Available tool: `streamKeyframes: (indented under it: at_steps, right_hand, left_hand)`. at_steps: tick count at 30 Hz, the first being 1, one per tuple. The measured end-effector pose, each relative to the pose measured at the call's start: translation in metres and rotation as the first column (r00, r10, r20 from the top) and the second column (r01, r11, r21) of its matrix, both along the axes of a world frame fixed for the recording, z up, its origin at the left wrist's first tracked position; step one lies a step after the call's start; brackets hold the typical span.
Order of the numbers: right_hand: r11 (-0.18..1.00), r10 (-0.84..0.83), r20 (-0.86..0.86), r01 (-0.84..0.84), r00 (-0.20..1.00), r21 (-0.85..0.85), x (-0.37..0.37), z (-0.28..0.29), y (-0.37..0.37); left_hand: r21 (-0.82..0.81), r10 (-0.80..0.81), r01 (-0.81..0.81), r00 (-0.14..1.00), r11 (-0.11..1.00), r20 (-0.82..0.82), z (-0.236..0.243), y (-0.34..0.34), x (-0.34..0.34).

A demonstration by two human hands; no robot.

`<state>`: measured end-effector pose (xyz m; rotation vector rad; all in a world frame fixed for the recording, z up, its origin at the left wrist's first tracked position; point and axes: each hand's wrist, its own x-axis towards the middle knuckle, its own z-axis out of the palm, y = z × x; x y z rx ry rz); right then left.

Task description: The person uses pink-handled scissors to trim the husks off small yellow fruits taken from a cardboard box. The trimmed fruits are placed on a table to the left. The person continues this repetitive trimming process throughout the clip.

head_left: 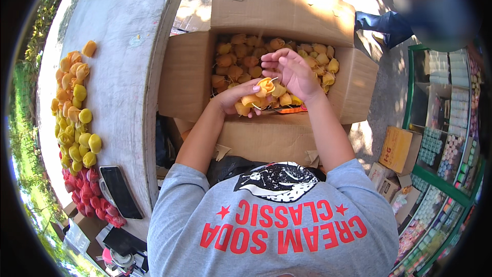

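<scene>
An orange artificial rose [265, 87] with thin pale wire or thread ends is pinched in my left hand [231, 98], thumb on its side. Just right of it and a little higher, my right hand [297, 76] has its fingers loosely bent and apart, and I see nothing in them. Both hands are over an open cardboard box [287, 7] filled with orange and yellow flower heads [238, 64]. More flower heads lie right under my left hand, so its lower fingers are partly hidden. Near the box's front wall is an orange-and-black tool [291, 109], mostly covered.
On the pale table [123, 61] at left lie rows of orange, yellow and red flower heads [77, 107], beside a dark phone [121, 192]. A green-framed shelf [410, 87] with rolls and small cartons [397, 149] stands at right. A person's leg [384, 24] shows at far right.
</scene>
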<state>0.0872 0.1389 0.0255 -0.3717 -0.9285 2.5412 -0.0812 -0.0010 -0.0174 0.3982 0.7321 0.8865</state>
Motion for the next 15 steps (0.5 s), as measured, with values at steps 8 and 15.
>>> streamKeyframes:
  at_steps: [8, 15]
  right_hand:
    - [0.2, -0.516, 0.644, -0.652, 0.564, 0.731, -0.047, -0.055, 0.027]
    - [-0.246, -0.725, 0.632, -0.96, 0.273, 0.133, -0.086, -0.083, 0.02]
  left_hand:
    - [0.083, -0.306, 0.303, 0.952, 0.95, 0.027, -0.005, 0.0, 0.0]
    - [0.08, -0.237, 0.229, 0.966, 0.97, 0.106, 0.002, -0.001, -0.001]
